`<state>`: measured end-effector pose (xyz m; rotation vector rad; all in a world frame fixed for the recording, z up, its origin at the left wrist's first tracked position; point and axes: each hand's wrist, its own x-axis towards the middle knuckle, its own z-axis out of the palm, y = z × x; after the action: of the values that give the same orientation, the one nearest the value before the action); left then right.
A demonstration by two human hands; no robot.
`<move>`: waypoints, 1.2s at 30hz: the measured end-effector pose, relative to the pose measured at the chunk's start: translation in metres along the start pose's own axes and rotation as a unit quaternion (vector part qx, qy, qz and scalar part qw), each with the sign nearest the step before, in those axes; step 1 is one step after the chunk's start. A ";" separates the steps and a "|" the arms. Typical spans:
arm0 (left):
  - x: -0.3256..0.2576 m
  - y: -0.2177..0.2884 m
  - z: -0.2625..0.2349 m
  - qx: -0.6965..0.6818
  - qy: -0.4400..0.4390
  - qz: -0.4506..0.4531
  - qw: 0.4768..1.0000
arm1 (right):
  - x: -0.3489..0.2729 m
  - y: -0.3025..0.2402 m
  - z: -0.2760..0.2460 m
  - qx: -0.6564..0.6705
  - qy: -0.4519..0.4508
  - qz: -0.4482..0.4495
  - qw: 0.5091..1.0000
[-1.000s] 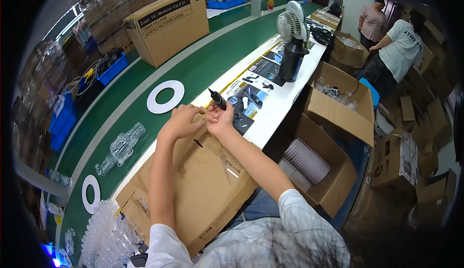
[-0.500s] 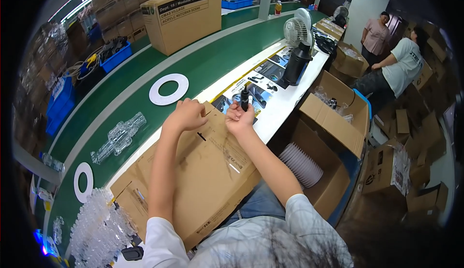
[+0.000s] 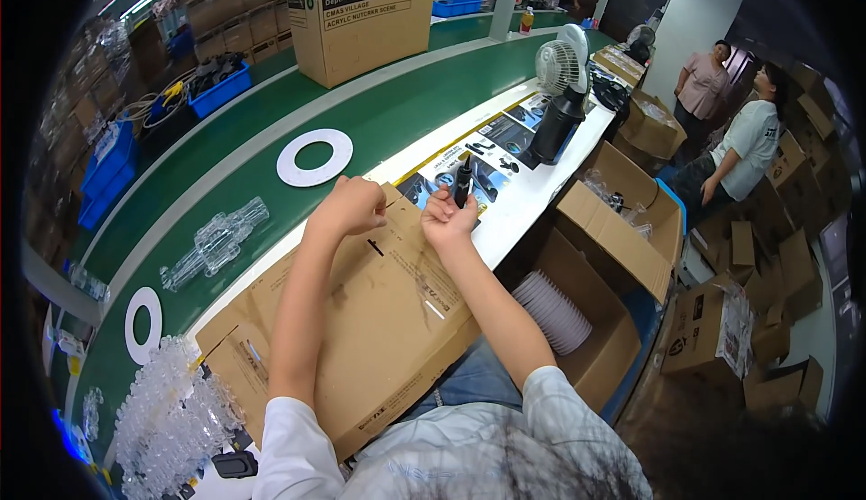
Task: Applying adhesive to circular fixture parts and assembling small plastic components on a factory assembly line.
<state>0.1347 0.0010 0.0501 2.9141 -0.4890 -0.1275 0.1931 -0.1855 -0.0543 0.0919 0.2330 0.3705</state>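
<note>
My right hand (image 3: 449, 220) is closed round a slim black pen-like object (image 3: 464, 184), held upright with its narrow end up. Just to the left, my left hand (image 3: 355, 206) is bent into a loose fist above the far edge of a flat cardboard carton (image 3: 361, 338). What its fingers hold, if anything, is hidden. The carton lies in front of me under both forearms, and a short black mark (image 3: 375, 247) shows on it below my left hand.
A green conveyor (image 3: 244, 175) carries white rings (image 3: 289, 172), a clear plastic figure (image 3: 216, 243) and a large carton (image 3: 361, 36). Clear plastic pieces (image 3: 171, 419) are heaped at left. A fan (image 3: 561, 94) stands on the bench; an open box (image 3: 595, 365) holds stacked ridged pieces. Two people are at right.
The view has shifted slightly. Both hands stay in nearly the same place; the black object has turned a little in my right fingers. The person in white at right has straightened up.
</note>
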 end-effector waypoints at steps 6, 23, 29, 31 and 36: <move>0.000 0.002 0.001 0.002 -0.002 0.008 1.000 | -0.011 0.005 0.002 0.015 0.010 -0.009 1.000; 0.025 -0.004 0.010 -0.050 0.200 0.039 0.978 | -0.309 -0.261 -0.217 -0.274 0.337 -0.397 0.809; 0.023 0.036 0.015 -0.151 0.221 0.078 0.960 | -0.383 -0.270 -0.311 -0.399 0.546 -0.447 0.586; 0.024 0.066 0.023 -0.213 0.183 0.095 0.955 | -0.382 -0.264 -0.324 -0.492 0.549 -0.424 0.527; 0.068 0.215 0.054 -0.211 0.018 0.234 0.949 | -0.342 -0.268 -0.326 -0.741 0.448 -0.409 0.289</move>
<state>0.1247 -0.2301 0.0358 2.3113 -0.9933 -0.0957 -0.1021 -0.5455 -0.3344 -2.1846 0.9193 -0.6239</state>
